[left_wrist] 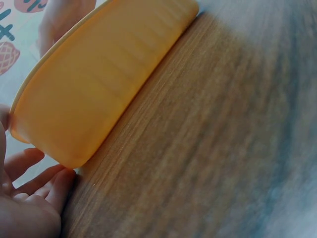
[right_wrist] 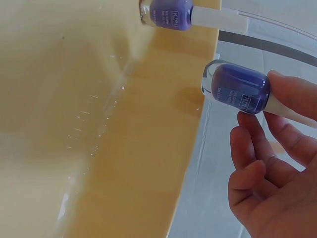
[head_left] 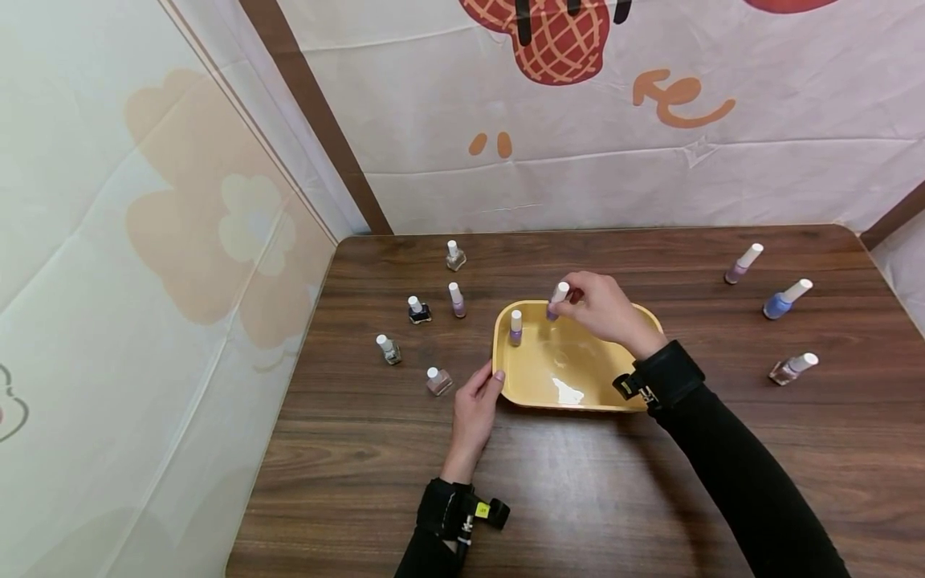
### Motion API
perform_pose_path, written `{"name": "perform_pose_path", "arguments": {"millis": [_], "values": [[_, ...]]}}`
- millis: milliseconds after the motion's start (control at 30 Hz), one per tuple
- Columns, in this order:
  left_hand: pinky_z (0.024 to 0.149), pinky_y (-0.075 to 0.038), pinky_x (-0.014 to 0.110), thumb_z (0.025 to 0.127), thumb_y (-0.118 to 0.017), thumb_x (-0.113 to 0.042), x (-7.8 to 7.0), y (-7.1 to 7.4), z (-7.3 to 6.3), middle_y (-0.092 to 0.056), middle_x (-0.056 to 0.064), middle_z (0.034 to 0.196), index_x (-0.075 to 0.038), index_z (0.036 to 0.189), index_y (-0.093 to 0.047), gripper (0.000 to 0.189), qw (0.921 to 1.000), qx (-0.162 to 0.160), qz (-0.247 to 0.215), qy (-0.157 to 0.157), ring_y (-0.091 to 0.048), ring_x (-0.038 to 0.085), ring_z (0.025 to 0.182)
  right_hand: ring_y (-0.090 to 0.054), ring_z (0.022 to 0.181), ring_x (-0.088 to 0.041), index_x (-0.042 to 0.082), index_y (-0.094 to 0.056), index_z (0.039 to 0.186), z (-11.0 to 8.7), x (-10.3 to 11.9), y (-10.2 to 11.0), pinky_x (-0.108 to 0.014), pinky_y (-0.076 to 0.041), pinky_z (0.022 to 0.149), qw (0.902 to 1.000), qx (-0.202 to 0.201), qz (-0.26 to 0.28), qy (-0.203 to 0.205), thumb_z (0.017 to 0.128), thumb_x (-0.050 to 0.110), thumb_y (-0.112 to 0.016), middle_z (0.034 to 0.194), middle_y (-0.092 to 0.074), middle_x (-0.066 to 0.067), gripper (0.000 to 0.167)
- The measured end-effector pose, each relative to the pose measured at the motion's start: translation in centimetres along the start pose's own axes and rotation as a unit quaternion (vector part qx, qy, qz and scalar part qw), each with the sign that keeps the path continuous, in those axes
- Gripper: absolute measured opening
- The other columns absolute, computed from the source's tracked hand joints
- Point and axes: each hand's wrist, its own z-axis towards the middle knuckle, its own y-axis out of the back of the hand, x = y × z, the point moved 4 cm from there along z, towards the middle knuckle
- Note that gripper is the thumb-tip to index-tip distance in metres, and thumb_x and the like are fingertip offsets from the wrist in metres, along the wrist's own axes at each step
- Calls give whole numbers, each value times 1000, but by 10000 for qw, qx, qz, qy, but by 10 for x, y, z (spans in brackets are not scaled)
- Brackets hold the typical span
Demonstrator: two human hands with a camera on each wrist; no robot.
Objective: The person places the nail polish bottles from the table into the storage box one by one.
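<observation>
Brown wood grain covers the wide table (head_left: 571, 498) we look down on, and near its middle we see a glossy yellow tray with rounded corners (head_left: 535, 381). At the tray's 8 o'clock side, the left hand (head_left: 473, 416) lightly grips it, thumb at the rim and fingers curved against the outer wall. At 1 o'clock, the right hand (head_left: 601, 308) is closed in a pinch, thumb and fingers on a white cap, its other fingers loosely bent.

That cap tops a purple glass nail-polish bottle (right_wrist: 237, 88), tilted at the tray's 11 o'clock; we cannot tell whether its base touches the tray. Its purple twin (head_left: 516, 331) stands inside at 10 o'clock.

Around the tray we count more white-capped glass bottles: a lilac one (head_left: 736, 274) at 2 o'clock, a blue one (head_left: 777, 306) nearer 3, a pinkish one (head_left: 782, 372) at 3, and five assorted bottles (head_left: 458, 307) spread between 9 and 10.
</observation>
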Motion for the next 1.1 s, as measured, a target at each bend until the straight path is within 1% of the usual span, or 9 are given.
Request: {"name": "perform_pose_path", "arguments": {"millis": [233, 333, 500, 567, 733, 867, 967, 1100], "values": [[102, -47, 33, 96, -59, -34, -2, 0, -1, -57, 13, 136, -6, 134, -57, 47, 10000, 5, -11, -46, -56, 22, 125, -58, 78, -18, 12, -68, 88, -1, -2, -5, -29, -43, 69, 9998, 151, -141, -17, 85, 20, -73, 84, -63, -5, 10], [102, -47, 33, 96, -59, -33, -2, 0, -2, -57, 15, 136, -5, 134, -56, 47, 9999, 5, -8, -116, -56, 23, 125, -56, 74, -17, 14, -68, 87, -1, -2, -8, -29, -42, 66, 9997, 183, -143, 13, 85, 21, -73, 82, -63, -4, 8], [101, -47, 32, 96, -60, -34, -2, 0, -2, -58, 14, 135, -6, 134, -57, 48, 10000, 7, -33, -62, -56, 22, 125, -52, 67, -15, 15, -68, 85, -1, 0, -12, -28, -40, 61, 9996, 239, -136, 45, 86, 20, -73, 76, -61, -3, 7], [101, -47, 32, 95, -60, -34, -2, 0, -1, -58, 13, 135, -6, 134, -57, 47, 10000, 9, -56, -43, -56, 21, 125, -51, 66, -15, 15, -68, 85, -1, 0, -13, -28, -40, 60, 9995, 271, -141, 33, 86, 20, -72, 75, -61, -4, 7], [102, -47, 33, 96, -59, -31, -2, 0, -1, -58, 15, 136, -4, 134, -57, 46, 9999, 10, -75, -145, -56, 23, 125, -50, 65, -14, 15, -68, 85, -1, -1, -17, -28, -39, 60, 9993, 321, -202, 54, 86, 20, -72, 75, -61, -3, 6], [103, -46, 34, 97, -59, -28, -2, 0, -1, -57, 16, 137, -4, 134, -56, 45, 9999, 14, -98, -105, -55, 23, 125, -50, 64, -14, 15, -69, 87, -1, -2, -20, -28, -39, 59, 9989, 374, -260, 64, 86, 21, -72, 76, -61, -1, 6], [103, -46, 36, 97, -58, -24, -7, 0, -2, -56, 18, 137, -1, 134, -55, 44, 9999, 44, -52, -83, -55, 26, 126, -50, 64, -14, 14, -68, 88, -2, -2, -22, -27, -40, 58, 9987, 424, -275, 35, 86, 21, -72, 76, -60, -1, 8], [102, -46, 36, 98, -56, -19, -24, 1, -9, -56, 21, 136, 3, 133, -54, 42, 9999, 99, 82, -95, -55, 28, 125, -51, 64, -14, 12, -68, 89, -3, -2, -23, -28, -40, 57, 9985, 473, -275, -28, 86, 20, -72, 75, -60, -2, 9]]}}
